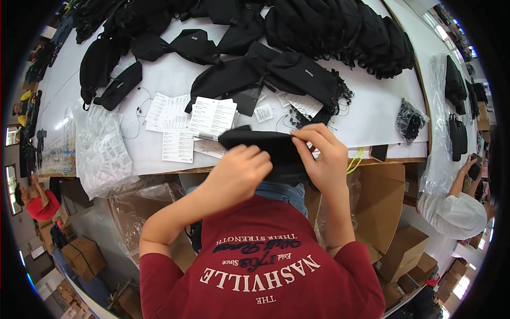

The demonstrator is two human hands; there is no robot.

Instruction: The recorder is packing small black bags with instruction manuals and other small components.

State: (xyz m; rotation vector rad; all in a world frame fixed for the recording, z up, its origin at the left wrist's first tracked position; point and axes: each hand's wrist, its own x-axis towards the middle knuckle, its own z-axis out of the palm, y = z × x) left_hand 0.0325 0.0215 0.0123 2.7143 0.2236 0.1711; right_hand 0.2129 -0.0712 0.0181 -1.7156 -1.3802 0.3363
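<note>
While a person in a dark red T-shirt (pixel 265 260) is working at the near edge of a white tabletop (pixel 372 109), two bare hands are meeting over a black fabric pouch (pixel 284 146) at the middle of that edge. The right hand (pixel 326 159) is pinching the pouch's far right corner, its grip narrow between thumb and fingers. The left hand (pixel 245 169) is curling against the pouch's left part; whether that grip is closing on the fabric, one cannot tell, as the fingertips are blurring into it.

Just beyond the pouch and toward the left, printed white cards (pixel 212 114) are overlapping. Near the near left corner, a clear plastic bag (pixel 103 151) of white tags is drooping over the edge. Farther back, more black pouches (pixel 303 74) are lying loose, and black bags (pixel 340 32) are crowding toward the far right corner. Close to the right edge, a small clear packet (pixel 410 121) is holding dark pieces. Past that edge, a co-worker in white (pixel 454 212) is handling a dark object (pixel 474 166).
</note>
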